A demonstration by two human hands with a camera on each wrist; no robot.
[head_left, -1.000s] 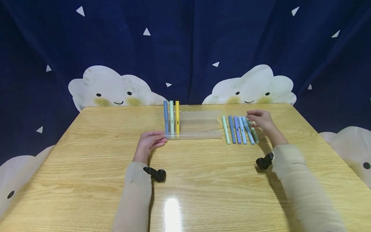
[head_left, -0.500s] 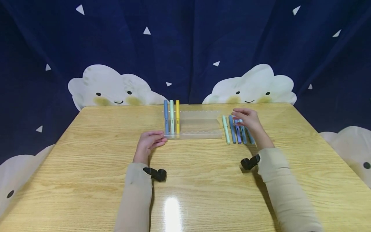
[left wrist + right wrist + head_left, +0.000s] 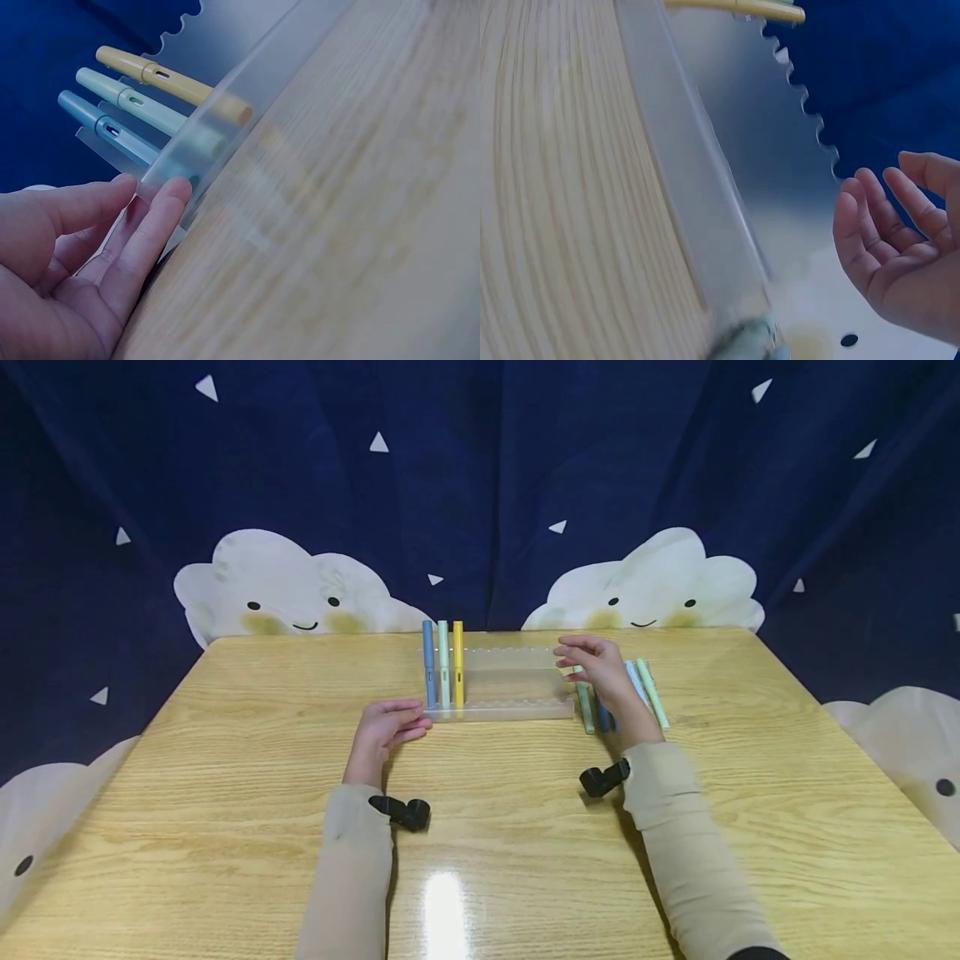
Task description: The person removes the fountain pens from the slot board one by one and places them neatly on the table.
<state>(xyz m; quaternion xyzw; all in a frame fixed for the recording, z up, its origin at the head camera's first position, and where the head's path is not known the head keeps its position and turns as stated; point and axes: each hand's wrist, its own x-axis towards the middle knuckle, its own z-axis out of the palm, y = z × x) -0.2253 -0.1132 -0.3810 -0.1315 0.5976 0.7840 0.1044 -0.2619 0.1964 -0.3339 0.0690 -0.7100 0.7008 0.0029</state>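
My left hand (image 3: 384, 732) holds the left end of a clear plastic pen rack (image 3: 517, 710), thumb and fingers at its corner. Three capped pens lean in the rack at that end: a blue pen (image 3: 428, 647), a pale green pen (image 3: 443, 652) and a yellow pen (image 3: 458, 652). My right hand (image 3: 603, 672) hovers by the rack's right end, fingers loosely bent with nothing between them, as the right wrist view confirms. Beneath it lies a row of pens, including a light green pen (image 3: 586, 710) and another green pen (image 3: 654, 695); the hand and wrist hide the middle ones.
The wooden table (image 3: 510, 827) extends to both sides and toward me. Behind its far edge hangs a dark blue curtain (image 3: 465, 485) with white clouds and triangles. A small black camera (image 3: 408, 812) sits on each wrist.
My right hand has moved left over the row of pens, from its right end to the rack's right end. The left hand and the three racked pens stay put.
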